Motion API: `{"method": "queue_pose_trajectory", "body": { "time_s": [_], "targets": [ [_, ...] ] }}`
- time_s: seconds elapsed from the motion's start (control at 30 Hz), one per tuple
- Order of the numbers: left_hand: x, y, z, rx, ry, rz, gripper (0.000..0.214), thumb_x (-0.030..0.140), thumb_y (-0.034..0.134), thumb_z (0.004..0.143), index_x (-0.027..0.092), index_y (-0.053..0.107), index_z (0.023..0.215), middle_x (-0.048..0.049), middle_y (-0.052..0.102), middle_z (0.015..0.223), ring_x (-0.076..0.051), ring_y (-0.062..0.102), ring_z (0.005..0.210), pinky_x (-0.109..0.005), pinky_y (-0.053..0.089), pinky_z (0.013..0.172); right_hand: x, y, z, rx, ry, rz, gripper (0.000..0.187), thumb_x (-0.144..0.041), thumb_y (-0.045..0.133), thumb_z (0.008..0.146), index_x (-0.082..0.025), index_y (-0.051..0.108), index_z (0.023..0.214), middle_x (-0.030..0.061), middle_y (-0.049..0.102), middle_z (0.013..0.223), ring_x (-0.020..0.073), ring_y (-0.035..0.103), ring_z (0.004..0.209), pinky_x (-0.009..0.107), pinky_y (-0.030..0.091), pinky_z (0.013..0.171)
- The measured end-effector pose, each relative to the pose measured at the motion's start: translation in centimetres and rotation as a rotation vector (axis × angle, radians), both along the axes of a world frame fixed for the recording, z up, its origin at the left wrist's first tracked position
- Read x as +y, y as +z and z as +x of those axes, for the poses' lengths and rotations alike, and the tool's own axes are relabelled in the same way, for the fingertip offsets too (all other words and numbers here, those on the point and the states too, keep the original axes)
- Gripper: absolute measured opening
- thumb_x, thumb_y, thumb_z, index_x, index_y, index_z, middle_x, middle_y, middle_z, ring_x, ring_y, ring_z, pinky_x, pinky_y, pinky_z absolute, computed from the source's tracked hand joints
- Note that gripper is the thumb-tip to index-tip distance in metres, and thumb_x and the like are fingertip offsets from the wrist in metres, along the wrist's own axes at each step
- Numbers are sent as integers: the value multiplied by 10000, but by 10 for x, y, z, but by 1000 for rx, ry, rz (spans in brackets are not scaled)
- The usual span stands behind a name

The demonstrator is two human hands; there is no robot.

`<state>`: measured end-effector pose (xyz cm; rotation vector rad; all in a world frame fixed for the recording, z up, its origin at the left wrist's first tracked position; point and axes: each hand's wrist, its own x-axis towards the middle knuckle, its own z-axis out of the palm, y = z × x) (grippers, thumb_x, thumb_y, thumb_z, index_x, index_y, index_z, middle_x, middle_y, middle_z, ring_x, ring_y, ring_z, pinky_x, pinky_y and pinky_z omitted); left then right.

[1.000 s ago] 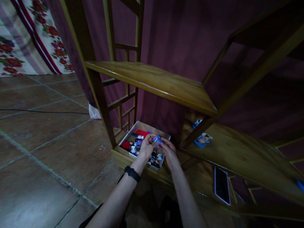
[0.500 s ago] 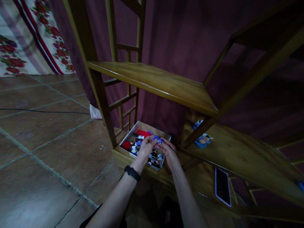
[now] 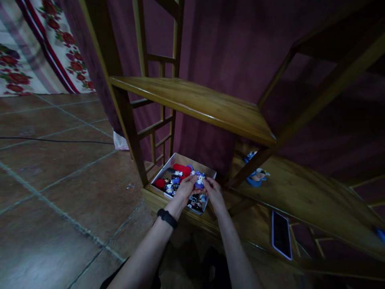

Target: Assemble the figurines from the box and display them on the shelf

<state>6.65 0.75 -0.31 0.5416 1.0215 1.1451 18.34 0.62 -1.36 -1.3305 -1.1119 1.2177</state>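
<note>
Between my two hands, above an open cardboard box (image 3: 208, 170), is a small purple-and-white figurine (image 3: 200, 180). My left hand (image 3: 187, 187), with a black band on its wrist, grips it from the left, fingers closed. From the other side my right hand (image 3: 213, 188) pinches it with thumb and fingers. Several more little figurines lie jumbled in the box, among them red (image 3: 184, 169), blue-and-white (image 3: 170, 188) and black-and-white (image 3: 196, 202) ones. My hands hide the middle of the box.
The box stands on the low board of a wooden shelf unit (image 3: 192, 100), under a higher shelf. Two blue figurines (image 3: 255, 176) sit on a board to the right. A phone (image 3: 281, 235) lies lower right. A thin cable (image 3: 54, 140) crosses the tiled floor.
The figurine has been turned in my hands: its plain purple underside showed before, and now its white-and-purple front faces up. My hands remain over the box.
</note>
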Motion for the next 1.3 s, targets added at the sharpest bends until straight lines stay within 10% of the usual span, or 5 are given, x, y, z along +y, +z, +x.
{"method": "queue_pose_trajectory", "body": {
  "time_s": [0.87, 1.3],
  "targets": [
    [-19, -3, -16, 77, -155, 87, 342, 187, 709, 647, 162, 499, 914, -22, 635, 754, -133, 633, 687, -295, 524, 685, -20, -13, 2, 62, -13, -35, 425, -429, 666, 627, -226, 639, 1000, 32, 639, 1022, 202, 572, 914, 301, 456, 750],
    [-29, -4, -14, 76, -123, 129, 352, 291, 774, 531, 137, 590, 789, -5, 623, 705, -113, 588, 649, -259, 474, 659, -33, -15, 2, 50, -58, 20, 462, -473, 658, 624, -196, 644, 992, 10, 650, 760, 128, 533, 606, 252, 437, 571]
  ]
}}
